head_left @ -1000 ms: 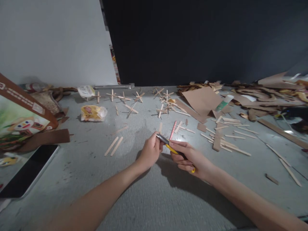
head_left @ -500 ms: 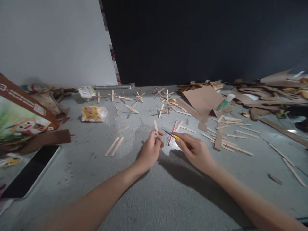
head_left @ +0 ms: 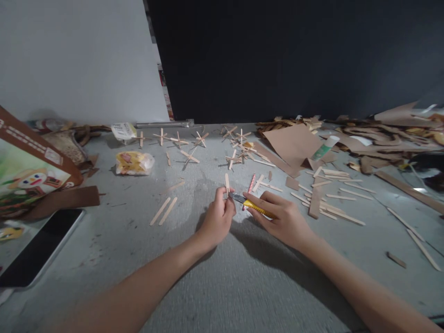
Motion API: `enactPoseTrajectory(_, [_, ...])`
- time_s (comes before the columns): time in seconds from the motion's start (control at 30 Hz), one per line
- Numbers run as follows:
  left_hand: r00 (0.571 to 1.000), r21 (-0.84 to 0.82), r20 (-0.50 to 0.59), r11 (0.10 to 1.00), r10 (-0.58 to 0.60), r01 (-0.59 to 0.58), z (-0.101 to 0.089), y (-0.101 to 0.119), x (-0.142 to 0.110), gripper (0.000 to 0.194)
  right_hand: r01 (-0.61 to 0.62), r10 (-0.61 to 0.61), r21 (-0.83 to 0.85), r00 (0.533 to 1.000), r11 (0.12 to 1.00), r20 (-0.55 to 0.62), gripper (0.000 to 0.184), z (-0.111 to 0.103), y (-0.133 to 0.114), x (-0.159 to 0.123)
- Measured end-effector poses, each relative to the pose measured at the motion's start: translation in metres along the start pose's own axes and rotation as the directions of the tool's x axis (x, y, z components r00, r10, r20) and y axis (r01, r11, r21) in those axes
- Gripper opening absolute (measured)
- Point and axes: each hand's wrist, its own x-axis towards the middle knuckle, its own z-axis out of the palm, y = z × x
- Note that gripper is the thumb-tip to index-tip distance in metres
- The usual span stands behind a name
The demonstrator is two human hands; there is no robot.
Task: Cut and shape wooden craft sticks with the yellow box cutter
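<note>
Near the middle of the table, my left hand (head_left: 219, 215) pinches a wooden popsicle stick (head_left: 227, 181) that points up and away from me. My right hand (head_left: 280, 213) is closed around a yellow utility knife (head_left: 255, 207), its grey blade end at the stick just above my left fingers. Whether the blade touches the wood I cannot tell. Just beyond the knife lies a red-and-white patterned straw (head_left: 251, 183), partly hidden by it. Beside that are crossed sticks (head_left: 258, 183). Two loose sticks (head_left: 163, 212) lie left of my left hand.
Several star-shaped stick pieces (head_left: 190, 157) stand toward the back. On the right are scattered sticks (head_left: 342, 213), cardboard (head_left: 287, 143) and a glue stick (head_left: 325, 149). A phone (head_left: 41, 247), a printed bag (head_left: 31, 171) and a yellow packet (head_left: 133, 163) are on the left.
The knife has moved left and turned, so its blade now meets the stick in my left hand. That stick stands slightly more upright.
</note>
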Motion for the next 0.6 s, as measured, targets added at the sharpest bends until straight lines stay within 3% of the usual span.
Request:
enactPoseTrajectory(0.27, [1.000,0.039,0.015,0.999,-0.006,0.006,-0.001,0.002,-0.001,0.021,-0.071,0.070,0.012,0.996,0.997,0.059,0.037,-0.003,-0.004,0.002])
enactPoseTrajectory(0.6, [0.999,0.395,-0.043,0.918,-0.028,0.043,-0.001,0.015,-0.004,0.026,-0.175,0.177,-0.025,0.975,0.984,0.134,0.040,-0.007,-0.013,0.001])
